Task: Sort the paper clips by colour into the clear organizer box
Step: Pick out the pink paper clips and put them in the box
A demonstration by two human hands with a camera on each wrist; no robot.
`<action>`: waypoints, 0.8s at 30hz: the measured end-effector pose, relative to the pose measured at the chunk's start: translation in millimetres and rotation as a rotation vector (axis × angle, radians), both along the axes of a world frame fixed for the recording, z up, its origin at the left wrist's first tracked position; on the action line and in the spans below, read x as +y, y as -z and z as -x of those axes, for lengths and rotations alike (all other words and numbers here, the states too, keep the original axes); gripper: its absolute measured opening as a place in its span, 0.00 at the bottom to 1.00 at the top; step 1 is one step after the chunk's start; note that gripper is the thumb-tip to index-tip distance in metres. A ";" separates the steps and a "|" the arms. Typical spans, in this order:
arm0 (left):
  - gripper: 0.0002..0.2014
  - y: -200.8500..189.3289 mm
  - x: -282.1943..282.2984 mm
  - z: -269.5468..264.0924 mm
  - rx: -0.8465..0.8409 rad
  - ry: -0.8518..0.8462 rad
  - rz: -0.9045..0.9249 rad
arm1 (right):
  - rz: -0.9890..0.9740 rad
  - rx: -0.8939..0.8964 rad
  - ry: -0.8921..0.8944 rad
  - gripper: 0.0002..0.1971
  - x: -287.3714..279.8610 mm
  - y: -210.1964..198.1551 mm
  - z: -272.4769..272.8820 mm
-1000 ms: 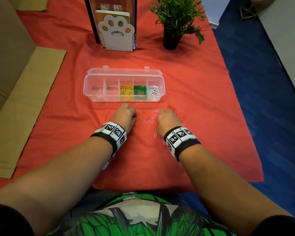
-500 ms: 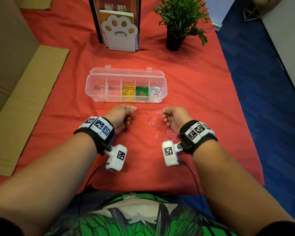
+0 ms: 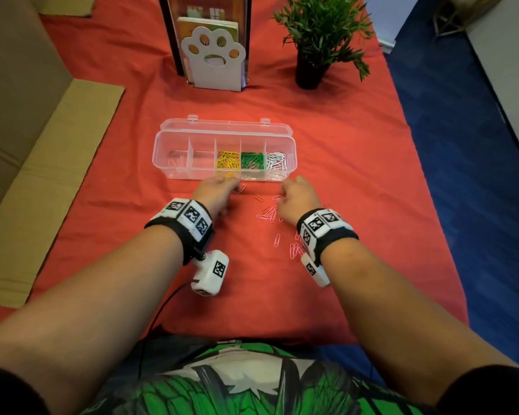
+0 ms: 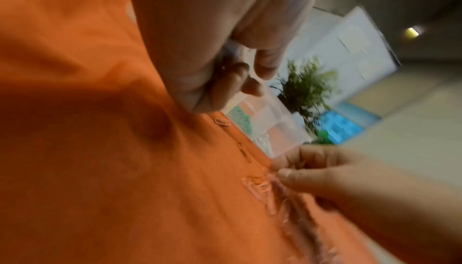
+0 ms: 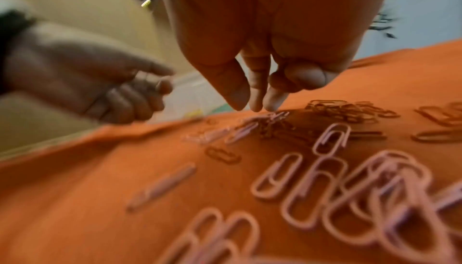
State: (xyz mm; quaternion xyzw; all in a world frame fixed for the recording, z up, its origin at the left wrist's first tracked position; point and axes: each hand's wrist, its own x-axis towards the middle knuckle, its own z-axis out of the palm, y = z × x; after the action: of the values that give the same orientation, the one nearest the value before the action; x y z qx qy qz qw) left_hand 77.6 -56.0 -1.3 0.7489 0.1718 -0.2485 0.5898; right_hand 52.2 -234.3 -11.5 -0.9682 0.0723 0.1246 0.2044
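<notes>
Head view, near to far: two bare forearms with black-and-white tagged wristbands, reaching over an orange-red cloth-covered surface (image 3: pixel 342 151). Between and beneath the hands, loose pink wire paper clips (image 3: pixel 267 215) scattered on the cloth, a thicker cluster just beside the right wrist. Left hand (image 3: pixel 215 194) low over the cloth near the box's front wall, fingers curled, thumb and forefinger tips close together in the left wrist view; whether that grip has hold of a clip, cannot tell. Right hand (image 3: pixel 297 199) with fingertips (image 5: pixel 271 101) pointed down and bunched, touching the pink clips; grip nearly closed, hold unclear through blur. Beyond, the clear plastic organizer box (image 3: pixel 174 157), lid open, with yellow, green and white clips in its three right-hand compartments. Farther back, a white paw-shaped bookend (image 3: pixel 215 67) and a small potted green plant (image 3: pixel 321 28).
</notes>
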 end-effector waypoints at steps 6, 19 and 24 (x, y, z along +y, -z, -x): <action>0.15 5.1 -2.7 -5.1 -0.520 0.474 -0.764 | 0.288 -0.115 -0.236 0.16 10.4 0.8 12.0; 0.07 8.8 -5.8 -3.1 -0.376 0.475 -0.665 | -0.625 0.146 0.408 0.09 -17.1 -11.0 7.5; 0.02 -14.0 -3.8 9.9 0.069 -0.015 0.459 | -1.353 0.229 0.737 0.10 -21.5 -18.9 14.9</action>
State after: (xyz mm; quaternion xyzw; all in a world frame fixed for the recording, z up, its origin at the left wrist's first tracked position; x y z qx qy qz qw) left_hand 67.8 -59.8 12.7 0.5849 0.1365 -0.3021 0.7403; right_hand 37.3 -255.7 7.4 -0.5274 0.3184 0.1646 0.7703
